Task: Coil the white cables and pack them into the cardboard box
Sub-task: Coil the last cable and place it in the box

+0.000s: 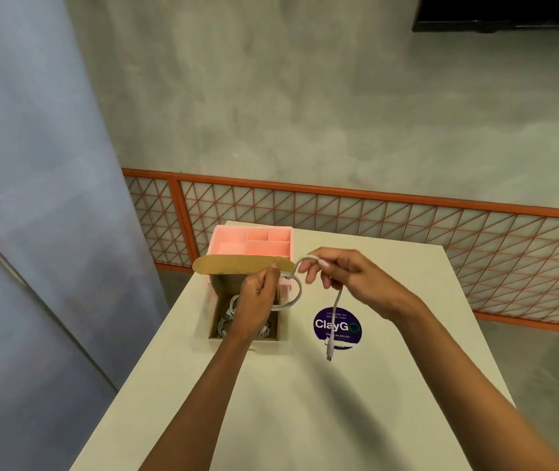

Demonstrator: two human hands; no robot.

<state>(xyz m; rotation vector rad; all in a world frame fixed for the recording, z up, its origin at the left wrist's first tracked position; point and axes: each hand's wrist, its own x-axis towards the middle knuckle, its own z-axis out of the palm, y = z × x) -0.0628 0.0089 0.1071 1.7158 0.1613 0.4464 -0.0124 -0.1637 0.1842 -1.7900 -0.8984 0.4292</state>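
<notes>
A white cable (337, 302) runs between both hands above the table. My left hand (258, 302) pinches a coiled loop of it just above the open cardboard box (215, 321). My right hand (342, 277) grips the cable further along, and its free end with a plug (329, 351) hangs down to the table. Inside the box lie several coiled white cables (227, 316), partly hidden by my left hand. The box's lid flap (234, 265) stands open at the far side.
A pink compartment tray (254, 243) stands right behind the box. A round purple sticker (337, 326) lies on the beige table (288, 402). An orange lattice fence (373, 215) runs behind the table, and the table's left edge drops off beside the box.
</notes>
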